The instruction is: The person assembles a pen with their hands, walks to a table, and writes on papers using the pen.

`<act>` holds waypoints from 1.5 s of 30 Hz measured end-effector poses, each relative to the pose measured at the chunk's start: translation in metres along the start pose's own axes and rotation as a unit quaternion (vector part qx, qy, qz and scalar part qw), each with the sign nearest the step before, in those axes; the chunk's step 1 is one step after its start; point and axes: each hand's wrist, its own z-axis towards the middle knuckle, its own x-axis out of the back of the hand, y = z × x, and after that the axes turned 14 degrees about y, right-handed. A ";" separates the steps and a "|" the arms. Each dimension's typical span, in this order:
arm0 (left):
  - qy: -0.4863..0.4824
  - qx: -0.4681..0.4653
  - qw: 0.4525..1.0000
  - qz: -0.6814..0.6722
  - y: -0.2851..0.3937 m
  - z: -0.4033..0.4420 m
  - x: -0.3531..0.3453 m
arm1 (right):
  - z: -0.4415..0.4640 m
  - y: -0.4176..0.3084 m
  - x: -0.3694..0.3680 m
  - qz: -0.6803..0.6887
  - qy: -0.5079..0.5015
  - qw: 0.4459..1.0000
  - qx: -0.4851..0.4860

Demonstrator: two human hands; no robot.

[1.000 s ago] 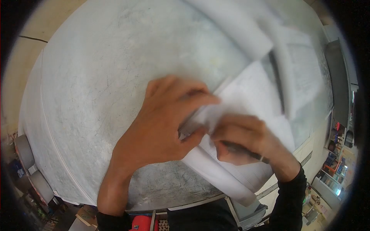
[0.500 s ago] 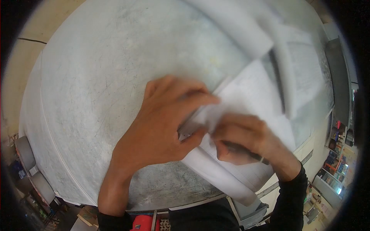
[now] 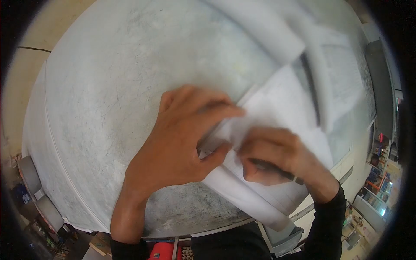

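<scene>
1. Far left: 2 rounded grey seats (image 3: 38,193), apart from each other, just beyond the edge of a large table.
2. The pale grey tabletop (image 3: 95,99), covered in fine scratches, curves across most of my view.
3. At the bottom edge, right of my left black sleeve (image 3: 126,250), sits a bright red item (image 3: 161,250).
4. Near the middle, my left hand (image 3: 175,138) shows its back. The thumb and fingers arch towards the white paper with a gap between them; blur hides the fingertips, so I cannot tell whether they pinch it.
5. Below and between my hands, a rolled portion of paper (image 3: 249,196) slants down to the right, past the table's near edge.
6. My right hand (image 3: 277,149) is curled closed around a slim dark object (image 3: 271,167), over the paper.
7. The white paper (image 3: 284,93) lies on the table, spreading under and beyond my right hand.
8. Farther right, more curled white sheets (image 3: 344,82) lie, blurred.
</scene>
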 end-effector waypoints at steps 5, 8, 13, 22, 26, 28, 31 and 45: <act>-0.001 -0.001 1.000 0.007 0.000 0.000 0.000 | 0.000 0.001 -0.001 0.011 0.010 1.000 0.000; -0.001 -0.003 1.000 0.005 0.001 0.001 0.000 | -0.001 0.000 0.001 0.012 0.005 1.000 -0.005; 0.005 -0.003 1.000 -0.002 0.000 0.000 -0.001 | -0.002 -0.001 0.001 0.005 0.022 1.000 -0.003; 0.004 -0.008 1.000 -0.003 -0.002 -0.001 -0.001 | 0.000 0.002 -0.002 -0.004 0.019 1.000 0.005; 0.001 -0.002 1.000 -0.004 0.000 0.000 0.000 | -0.001 -0.001 0.001 0.003 0.008 1.000 0.000; 0.003 -0.009 1.000 -0.001 -0.002 -0.001 0.000 | -0.002 0.001 -0.001 0.004 0.027 1.000 0.004; 0.004 -0.002 1.000 -0.004 -0.001 -0.001 -0.001 | -0.002 0.001 -0.002 -0.001 0.041 0.999 0.010; -0.003 0.002 1.000 0.001 -0.001 -0.001 -0.001 | -0.003 0.004 -0.002 -0.006 0.036 0.999 0.018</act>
